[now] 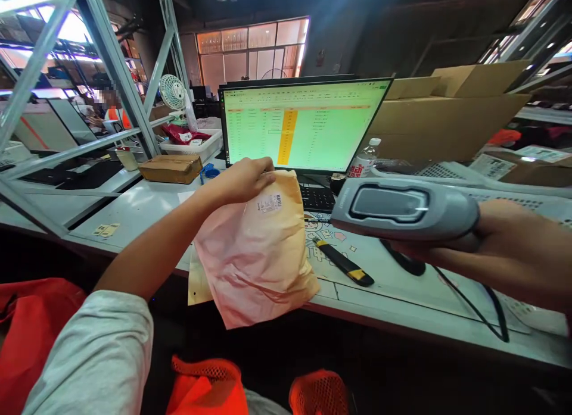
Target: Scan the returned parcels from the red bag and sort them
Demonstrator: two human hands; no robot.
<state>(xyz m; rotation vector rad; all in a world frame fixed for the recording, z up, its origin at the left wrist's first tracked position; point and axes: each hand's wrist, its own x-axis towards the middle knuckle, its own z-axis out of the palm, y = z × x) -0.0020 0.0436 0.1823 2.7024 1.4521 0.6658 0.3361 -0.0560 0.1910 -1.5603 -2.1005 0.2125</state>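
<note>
My left hand (252, 180) pinches the top edge of a pale, crumpled mailing bag (259, 260). A white barcode label (270, 203) faces me near the top of the bag, whose lower end hangs over the desk's front edge. In my right hand (513, 248) is a grey barcode scanner (402, 208), its head pointing left above the desk; the fingers are partly hidden behind its body. Between the bag and the scanner, a black and yellow utility knife (343, 262) lies on the desk mat. Part of a black computer mouse (404, 259) shows beneath the scanner.
A monitor (308, 126) with a spreadsheet stands behind a keyboard (317, 197). Right of it are a water bottle (365, 158) and a large cardboard box (429, 123). Further left sit a small carton (171, 168), blue tape (209, 173) and a white basket (196, 144). A cable (473, 311) trails at right.
</note>
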